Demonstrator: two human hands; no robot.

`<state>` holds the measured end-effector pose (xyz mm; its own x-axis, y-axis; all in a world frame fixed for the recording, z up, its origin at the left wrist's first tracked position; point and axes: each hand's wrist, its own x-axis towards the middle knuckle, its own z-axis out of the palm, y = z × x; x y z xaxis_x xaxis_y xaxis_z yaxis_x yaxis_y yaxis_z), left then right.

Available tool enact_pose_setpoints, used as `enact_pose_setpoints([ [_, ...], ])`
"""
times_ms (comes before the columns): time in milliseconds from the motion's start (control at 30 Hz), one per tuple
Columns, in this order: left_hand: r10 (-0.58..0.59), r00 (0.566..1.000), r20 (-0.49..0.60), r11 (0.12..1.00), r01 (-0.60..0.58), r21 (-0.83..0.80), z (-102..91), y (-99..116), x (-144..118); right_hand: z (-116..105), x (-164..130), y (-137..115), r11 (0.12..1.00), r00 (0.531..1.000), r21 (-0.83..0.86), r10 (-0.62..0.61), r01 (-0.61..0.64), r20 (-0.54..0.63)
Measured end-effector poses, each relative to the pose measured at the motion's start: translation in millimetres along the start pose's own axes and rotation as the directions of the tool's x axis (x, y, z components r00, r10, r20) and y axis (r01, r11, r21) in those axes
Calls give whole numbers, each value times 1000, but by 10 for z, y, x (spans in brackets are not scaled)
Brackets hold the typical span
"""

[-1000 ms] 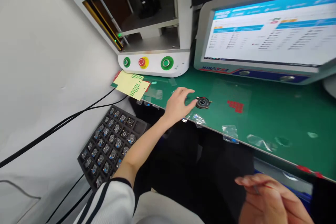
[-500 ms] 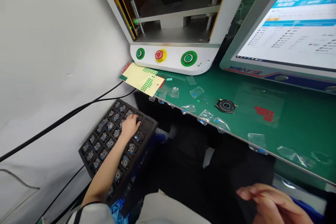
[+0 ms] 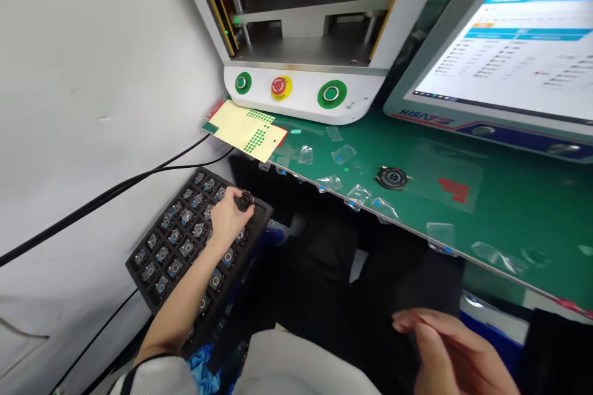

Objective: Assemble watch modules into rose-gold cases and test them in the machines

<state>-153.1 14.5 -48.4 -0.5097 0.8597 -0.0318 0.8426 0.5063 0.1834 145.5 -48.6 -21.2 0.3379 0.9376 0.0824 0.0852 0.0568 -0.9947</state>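
A green bench (image 3: 509, 210) carries a press (image 3: 301, 86) with coloured buttons, a monitor (image 3: 504, 55), a yellow sheet (image 3: 243, 133) and scraps of clear film (image 3: 343, 153). One round black part (image 3: 392, 178) already lies on the bench. Below its left edge sits a black tray (image 3: 152, 278), most pockets filled. The left hand (image 3: 227, 219) pinches a second round part (image 3: 244, 200) between thumb and fingers, just above the tray's far corner. The right hand (image 3: 445, 355) hangs low, fingers loosely curled, holding nothing visible.
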Motion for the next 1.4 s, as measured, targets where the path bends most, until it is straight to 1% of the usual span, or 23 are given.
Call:
enact_pose_setpoints([
  [100,198,978,-63,964,-206,-168,-171,372,-430,92,14,11,998,991,-40,-47,53,126],
  [167,362,921,-143,870,-389,-304,-237,609,-691,155,16,15,993,976,-52,-90,102,198],
  [300,618,684,-388,521,-726,-449,-263,958,-964,248,3,-11,981,965,-90,-150,173,213],
  [400,704,518,-486,384,-853,-353,-250,1107,-1012,255,9,-49,982,977,-54,-174,182,123],
  [467,695,490,-526,367,-871,-326,-263,1151,-1013,211,42,-77,988,985,-5,-152,153,87],
  [500,682,524,-509,366,-848,-383,-277,1157,-1004,172,70,-91,991,986,28,-131,129,105],
  [567,684,656,-320,337,-673,-659,-299,1140,-961,59,143,-119,993,973,84,-96,80,211],
  [600,712,688,-139,299,-476,-827,-300,1123,-928,-10,185,-132,993,956,95,-93,69,278],
  [633,757,650,71,264,-205,-942,-288,1103,-891,-84,227,-146,994,932,93,-93,64,351],
  [667,804,535,258,248,92,-964,-264,1083,-852,-158,268,-161,995,899,83,-93,64,428],
  [700,841,382,383,251,351,-902,-229,1067,-817,-226,306,-178,995,855,69,-94,68,510],
  [733,863,238,446,265,538,-800,-186,1055,-788,-286,340,-197,995,803,56,-96,77,589],
  [767,874,130,468,278,657,-701,-142,1051,-768,-334,370,-217,995,747,45,-97,89,658],
  [800,879,59,473,287,727,-624,-99,1054,-758,-370,396,-237,994,694,38,-99,102,714],
  [867,894,-24,447,290,791,-538,-34,1077,-762,-406,438,-274,990,629,39,-118,139,768],
  [967,921,-93,377,283,826,-488,8,1133,-794,-404,489,-304,984,622,27,-133,178,772],
  [1033,928,-84,362,266,830,-490,15,1169,-814,-395,515,-299,982,639,22,-139,187,756],
  [1133,911,48,409,204,810,-549,-8,1218,-841,-388,524,-266,982,698,39,-159,184,698],
  [1167,896,126,427,177,779,-601,-30,1233,-852,-385,516,-255,981,747,36,-168,189,643],
  [1233,847,336,412,112,645,-756,-100,1264,-884,-378,487,-247,984,876,13,-164,178,454],
  [1300,793,530,299,57,424,-904,-192,1290,-924,-368,452,-269,993,954,4,-111,114,279],
  [1333,771,598,220,40,299,-954,-239,1302,-945,-362,437,-290,997,966,10,-71,70,247],
  [1400,749,660,58,44,38,-998,-321,1323,-977,-353,417,-346,1000,959,27,-6,-2,283],
])
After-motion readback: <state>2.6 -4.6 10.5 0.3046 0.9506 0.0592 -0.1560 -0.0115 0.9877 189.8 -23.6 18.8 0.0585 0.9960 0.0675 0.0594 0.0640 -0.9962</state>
